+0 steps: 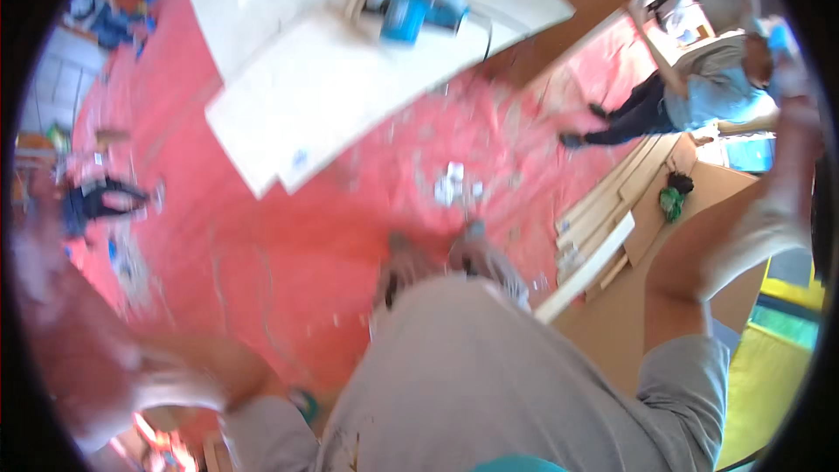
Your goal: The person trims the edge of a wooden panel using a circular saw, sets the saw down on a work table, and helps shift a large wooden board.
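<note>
Both my arms are raised out to the sides, and motion blur smears their ends. My left hand is near the left rim, with a pale band on the forearm behind it. Its fingers cannot be made out, and no held thing shows. On the right, my forearm wears a similar pale band and reaches up along the rim. My right hand is blurred and partly cut off there, so its grip is hidden. Ahead of me stands a pale worktable bearing a blue power tool.
Red sheeting covers the floor, with white scraps lying on it. To the right are long wooden boards, a brown panel and a green bundle. One person stands at the far right, another at left.
</note>
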The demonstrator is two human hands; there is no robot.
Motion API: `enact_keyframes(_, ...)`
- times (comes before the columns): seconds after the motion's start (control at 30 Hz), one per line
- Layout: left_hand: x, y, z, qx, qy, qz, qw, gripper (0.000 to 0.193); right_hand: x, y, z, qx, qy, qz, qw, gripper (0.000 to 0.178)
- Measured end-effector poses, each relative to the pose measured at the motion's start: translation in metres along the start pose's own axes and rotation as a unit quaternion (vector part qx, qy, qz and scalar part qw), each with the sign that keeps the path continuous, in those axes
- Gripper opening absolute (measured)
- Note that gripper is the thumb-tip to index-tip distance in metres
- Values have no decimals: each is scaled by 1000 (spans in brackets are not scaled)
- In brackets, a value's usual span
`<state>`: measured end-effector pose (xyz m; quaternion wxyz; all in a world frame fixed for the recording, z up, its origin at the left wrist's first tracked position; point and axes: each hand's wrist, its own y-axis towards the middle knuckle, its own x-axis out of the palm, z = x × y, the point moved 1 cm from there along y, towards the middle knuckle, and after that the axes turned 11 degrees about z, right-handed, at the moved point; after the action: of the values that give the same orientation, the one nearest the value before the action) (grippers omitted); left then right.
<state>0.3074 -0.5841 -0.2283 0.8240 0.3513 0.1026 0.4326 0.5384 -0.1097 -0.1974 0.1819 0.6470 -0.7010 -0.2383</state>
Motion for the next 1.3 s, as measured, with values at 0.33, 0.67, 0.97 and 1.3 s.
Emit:
enact_keyframes(0.33, -35, -162, -167, -221, 542, 144, 798, 20, 63, -173, 129, 333, -151, 473, 801, 47)
enact_keyframes(0.67, 85, -117, -150, -190, 153, 91, 965, 21, 74, -182, 112, 232, -126, 424, 866, 34)
enact_keyframes(0.97, 249, -40, 75, 94, 114, -20, 989, 33, 78, -136, -94, -319, -137, 258, 902, 13)
enact_keyframes(1.3, 323, -45, 90, 71, 152, -189, 967, 24, 73, -197, -99, -245, -204, 399, 860, 20)
